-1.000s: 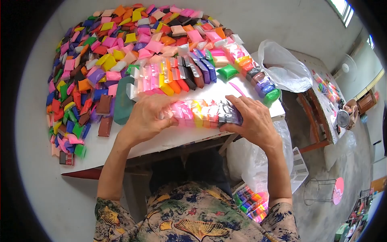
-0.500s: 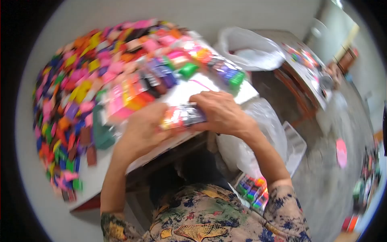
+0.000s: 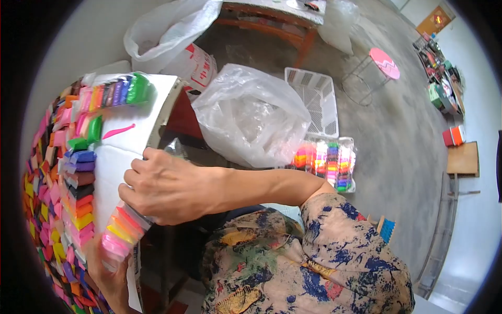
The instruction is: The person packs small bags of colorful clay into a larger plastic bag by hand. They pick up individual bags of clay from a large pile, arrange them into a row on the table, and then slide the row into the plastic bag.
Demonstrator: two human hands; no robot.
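Between my two hands is a clear plastic pack of coloured clay blocks (image 3: 124,228), pink, yellow, orange and red, held slanted over the table edge. My left hand (image 3: 111,275) is closed on its lower, pink end. My right hand (image 3: 175,186) closes over the upper end, hiding the blocks there. Beside the pack, a row of wrapped clay blocks (image 3: 81,204) runs along the white table top (image 3: 133,112). Farther up lies another clear pack of clay blocks (image 3: 112,94), with a green block at its end. A thin pink plastic tool (image 3: 119,131) lies nearby.
A heap of small coloured packets (image 3: 47,209) covers the table's left side. Right of the table are a large clear plastic bag (image 3: 251,115), a white plastic basket (image 3: 314,99) and filled clay packs (image 3: 327,162). A pink-topped stool (image 3: 384,63) stands farther off.
The view has swung to the right, showing more floor. Both hands still hold the pack, now tilted more upright in view, with my right hand above my left.
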